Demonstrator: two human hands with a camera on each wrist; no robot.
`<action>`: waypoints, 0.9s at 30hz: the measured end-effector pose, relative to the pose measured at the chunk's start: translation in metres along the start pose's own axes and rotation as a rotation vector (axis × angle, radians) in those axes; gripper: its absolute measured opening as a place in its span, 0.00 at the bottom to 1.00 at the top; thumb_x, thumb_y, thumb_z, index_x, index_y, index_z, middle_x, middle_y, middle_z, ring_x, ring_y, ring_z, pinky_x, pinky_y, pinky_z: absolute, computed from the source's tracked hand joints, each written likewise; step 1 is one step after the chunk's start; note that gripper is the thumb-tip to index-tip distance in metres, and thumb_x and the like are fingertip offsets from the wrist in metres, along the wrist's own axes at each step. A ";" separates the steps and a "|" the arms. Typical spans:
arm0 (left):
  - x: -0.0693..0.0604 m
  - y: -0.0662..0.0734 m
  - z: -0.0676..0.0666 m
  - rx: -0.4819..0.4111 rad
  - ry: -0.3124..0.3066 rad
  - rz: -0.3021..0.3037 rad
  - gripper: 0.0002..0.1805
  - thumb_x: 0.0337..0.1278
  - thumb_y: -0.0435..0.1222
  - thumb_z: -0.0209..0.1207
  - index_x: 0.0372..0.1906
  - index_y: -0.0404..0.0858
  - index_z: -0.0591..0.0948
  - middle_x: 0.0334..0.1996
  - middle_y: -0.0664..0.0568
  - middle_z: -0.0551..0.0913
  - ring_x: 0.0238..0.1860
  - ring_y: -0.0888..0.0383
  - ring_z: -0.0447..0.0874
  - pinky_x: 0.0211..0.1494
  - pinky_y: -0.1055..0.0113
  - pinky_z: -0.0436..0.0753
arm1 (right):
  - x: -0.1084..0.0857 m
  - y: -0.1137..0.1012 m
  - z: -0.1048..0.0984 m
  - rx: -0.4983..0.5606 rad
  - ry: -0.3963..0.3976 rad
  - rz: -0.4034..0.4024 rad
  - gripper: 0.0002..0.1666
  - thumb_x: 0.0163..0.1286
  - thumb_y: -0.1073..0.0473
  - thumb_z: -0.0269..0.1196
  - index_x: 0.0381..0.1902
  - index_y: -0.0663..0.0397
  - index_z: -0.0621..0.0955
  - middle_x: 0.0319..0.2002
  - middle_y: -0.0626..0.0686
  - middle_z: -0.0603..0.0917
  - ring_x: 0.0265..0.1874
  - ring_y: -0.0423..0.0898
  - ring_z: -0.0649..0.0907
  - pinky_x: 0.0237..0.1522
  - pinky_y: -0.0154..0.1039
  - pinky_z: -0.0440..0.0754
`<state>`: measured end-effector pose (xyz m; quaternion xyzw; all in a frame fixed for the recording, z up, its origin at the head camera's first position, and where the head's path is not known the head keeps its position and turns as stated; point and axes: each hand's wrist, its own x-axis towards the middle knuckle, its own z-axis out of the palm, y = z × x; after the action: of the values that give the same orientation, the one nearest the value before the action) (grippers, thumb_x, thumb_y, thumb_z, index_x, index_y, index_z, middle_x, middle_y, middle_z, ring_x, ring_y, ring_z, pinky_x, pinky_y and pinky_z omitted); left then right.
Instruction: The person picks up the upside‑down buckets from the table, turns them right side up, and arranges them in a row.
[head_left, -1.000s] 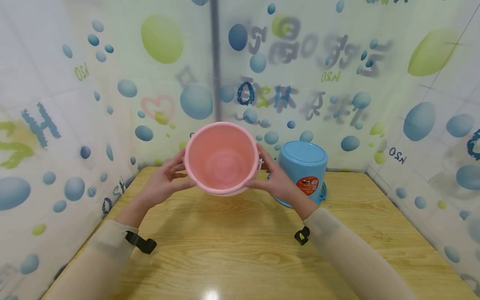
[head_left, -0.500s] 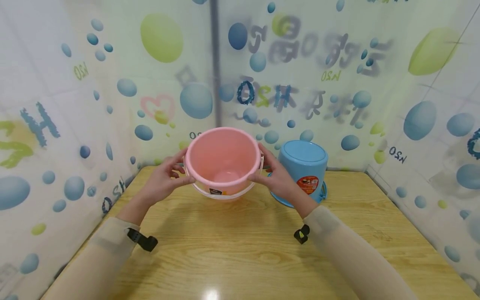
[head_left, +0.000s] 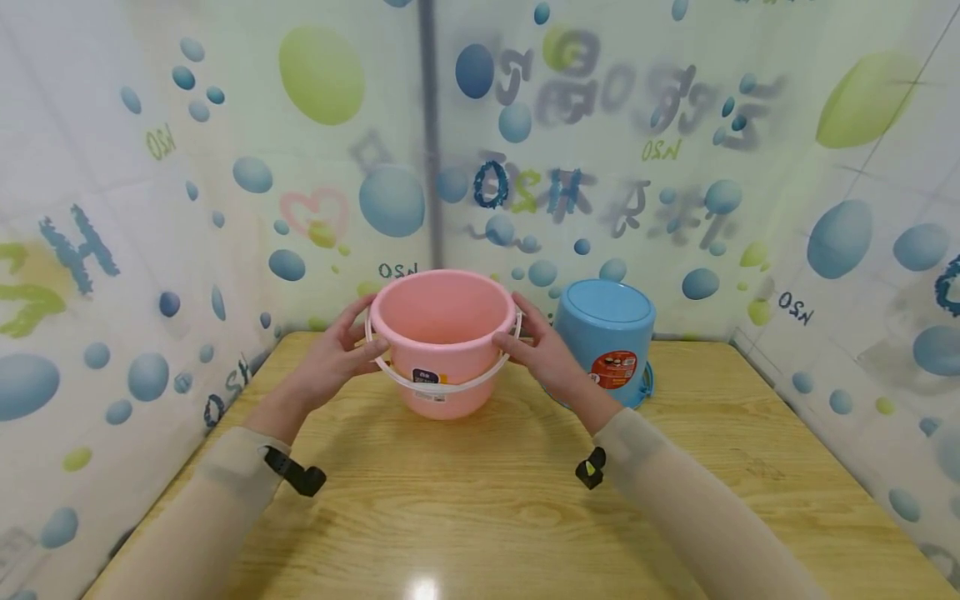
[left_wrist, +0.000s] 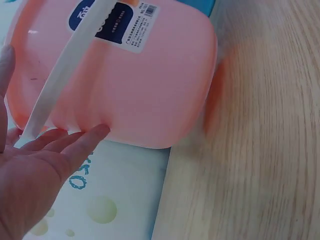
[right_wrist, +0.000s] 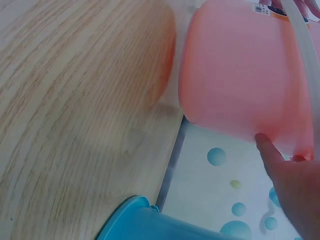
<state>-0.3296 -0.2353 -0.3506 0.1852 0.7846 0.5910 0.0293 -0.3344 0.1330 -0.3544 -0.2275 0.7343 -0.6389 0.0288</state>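
Note:
A pink bucket (head_left: 450, 367) is held upright by both hands, its mouth facing up. The left hand (head_left: 330, 358) grips its rim on the left, thumb in front. On the opposite side the right hand (head_left: 551, 358) holds the rim in the same way. A white handle (head_left: 442, 387) hangs down across the front, over a dark label (head_left: 426, 377). Fingers of the left hand (left_wrist: 40, 175) lie along the bucket's side in the left wrist view. Below the base, both wrist views show a narrow gap above the wooden table and an orange reflection.
A blue bucket (head_left: 606, 333) with a red label stands upside down at the back right, close behind the right hand. Wood-grain table (head_left: 465, 500) spreads in front. Walls of patterned cloth (head_left: 322, 208) enclose the back and sides.
The pink bucket has tipped from its mouth facing the head camera to upright, and has come lower. Both hands keep their grip on the rim. The blue bucket has not moved.

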 end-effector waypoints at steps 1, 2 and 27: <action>0.001 -0.001 0.000 -0.006 -0.004 -0.008 0.48 0.80 0.48 0.64 0.91 0.63 0.48 0.87 0.45 0.63 0.80 0.36 0.74 0.68 0.52 0.88 | 0.000 0.001 0.000 0.003 0.000 0.005 0.49 0.87 0.53 0.62 0.92 0.37 0.48 0.88 0.56 0.62 0.79 0.62 0.75 0.75 0.60 0.81; 0.002 -0.002 0.001 -0.011 -0.007 -0.012 0.48 0.81 0.49 0.63 0.91 0.63 0.47 0.88 0.45 0.62 0.80 0.36 0.73 0.68 0.52 0.89 | 0.001 0.001 0.001 0.007 0.000 0.009 0.49 0.87 0.52 0.61 0.92 0.37 0.47 0.88 0.56 0.62 0.80 0.61 0.74 0.76 0.60 0.80; 0.024 -0.020 0.021 -0.049 0.081 -0.054 0.50 0.80 0.56 0.62 0.92 0.63 0.43 0.87 0.40 0.61 0.81 0.36 0.72 0.73 0.37 0.81 | 0.027 0.020 -0.003 0.087 0.034 0.075 0.44 0.91 0.46 0.53 0.93 0.35 0.46 0.88 0.56 0.60 0.81 0.62 0.73 0.81 0.62 0.73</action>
<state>-0.3517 -0.2131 -0.3712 0.1390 0.7750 0.6162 0.0180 -0.3655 0.1278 -0.3664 -0.1875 0.7142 -0.6725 0.0502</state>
